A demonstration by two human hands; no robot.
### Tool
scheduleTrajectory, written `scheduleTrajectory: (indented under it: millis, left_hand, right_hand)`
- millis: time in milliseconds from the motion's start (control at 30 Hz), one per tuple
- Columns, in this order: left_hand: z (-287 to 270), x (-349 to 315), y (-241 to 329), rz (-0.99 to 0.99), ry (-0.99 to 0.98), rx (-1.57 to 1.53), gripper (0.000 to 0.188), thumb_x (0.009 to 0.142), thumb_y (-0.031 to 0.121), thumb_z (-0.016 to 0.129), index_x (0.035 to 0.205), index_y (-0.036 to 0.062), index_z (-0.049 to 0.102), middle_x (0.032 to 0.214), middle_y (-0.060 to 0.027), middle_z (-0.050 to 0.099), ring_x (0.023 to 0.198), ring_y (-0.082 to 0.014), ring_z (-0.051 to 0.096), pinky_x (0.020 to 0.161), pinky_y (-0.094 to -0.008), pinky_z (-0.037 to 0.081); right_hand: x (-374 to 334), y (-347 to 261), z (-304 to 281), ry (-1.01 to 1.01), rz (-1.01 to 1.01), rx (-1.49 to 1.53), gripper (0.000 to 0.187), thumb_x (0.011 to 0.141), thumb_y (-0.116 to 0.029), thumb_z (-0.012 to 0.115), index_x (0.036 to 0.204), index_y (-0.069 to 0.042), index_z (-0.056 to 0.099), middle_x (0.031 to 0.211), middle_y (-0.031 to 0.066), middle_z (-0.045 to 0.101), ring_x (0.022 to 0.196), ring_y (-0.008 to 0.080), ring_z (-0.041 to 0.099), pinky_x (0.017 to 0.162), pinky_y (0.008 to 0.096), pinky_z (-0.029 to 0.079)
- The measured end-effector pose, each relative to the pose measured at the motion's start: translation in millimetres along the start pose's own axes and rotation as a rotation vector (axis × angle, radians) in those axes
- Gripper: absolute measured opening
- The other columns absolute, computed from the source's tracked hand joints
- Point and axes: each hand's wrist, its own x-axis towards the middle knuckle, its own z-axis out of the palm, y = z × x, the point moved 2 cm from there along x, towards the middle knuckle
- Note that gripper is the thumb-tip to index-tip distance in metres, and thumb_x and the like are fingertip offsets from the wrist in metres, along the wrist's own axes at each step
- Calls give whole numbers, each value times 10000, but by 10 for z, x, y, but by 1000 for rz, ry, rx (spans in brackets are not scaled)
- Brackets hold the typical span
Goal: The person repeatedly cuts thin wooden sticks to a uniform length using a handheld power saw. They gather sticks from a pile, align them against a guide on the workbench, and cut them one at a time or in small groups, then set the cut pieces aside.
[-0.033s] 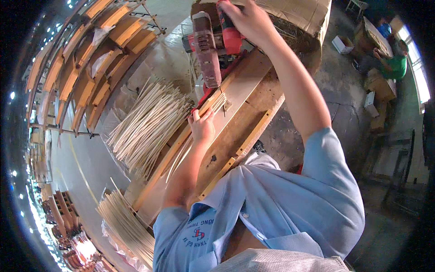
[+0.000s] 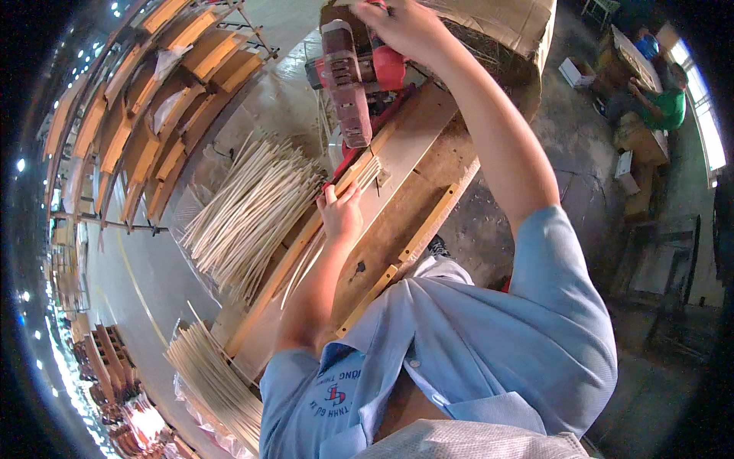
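Hand Positions at the Saw Bench

The left hand [image 2: 342,213] rests on the bench top with its fingers partly closed over 1 small group of thin sticks [image 2: 370,173]. It presses the sticks alongside a long wooden strip [image 2: 269,292], and their upper ends project beyond the fingers, near the saw. Their lower ends extend under the left forearm.

The right hand [image 2: 399,29] is at the top handle of the red power saw [image 2: 388,67], its fingers bent over the handle. The upper picture edge crops this hand — how far it is closed cannot be told. The saw's dusty guard [image 2: 348,88] is tilted, its lower end just beside the long wooden strip and ahead of the left hand, apart from the fingers.

Surrounding items:

- 1 large stick pile [image 2: 252,218] lies left of the long wooden strip.
- 1 further stick bundle [image 2: 212,376] lies at the lower left.
- 2 drilled wooden bars [image 2: 428,223] lie end to end along the near edge of the bench.
- 1 rack [image 2: 157,107] at the upper left carries curved wooden parts.
- 1 co-worker in green [image 2: 671,109] is at the far right — well apart from the bench.
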Motion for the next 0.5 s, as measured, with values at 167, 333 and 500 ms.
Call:
scheduleTrajectory:
  millis: [167, 333, 500]
  left_hand:
    - [25, 117, 13, 20, 2, -24, 305, 912, 129, 609, 1181, 152, 751, 1294, 54, 697, 1256, -371, 487, 1072, -608, 355]
    - [15, 158, 60, 4, 23, -51, 311, 911, 132, 613, 1188, 159, 750, 1290, 62, 699, 1259, -364, 485, 1077, -607, 354]
    - [34, 26, -10, -34, -22, -27, 327, 901, 124, 600, 1192, 148, 748, 1284, 46, 704, 1249, -371, 489, 1083, -611, 350]
  right_hand:
    - [570, 249, 408, -412, -124, -424, 394, 951, -322, 552, 1177, -30, 687, 1122, 254, 703, 1059, 447, 662, 912, 509, 528]
    - [627, 605, 618, -344, -66, -334, 379, 947, -333, 545, 1080, -10, 692, 1082, 252, 706, 1046, 434, 666, 892, 490, 533]
    - [356, 281, 524, -269, 132, -26, 301, 941, -291, 594, 1070, -35, 688, 1095, 242, 701, 1061, 427, 654, 909, 463, 518]
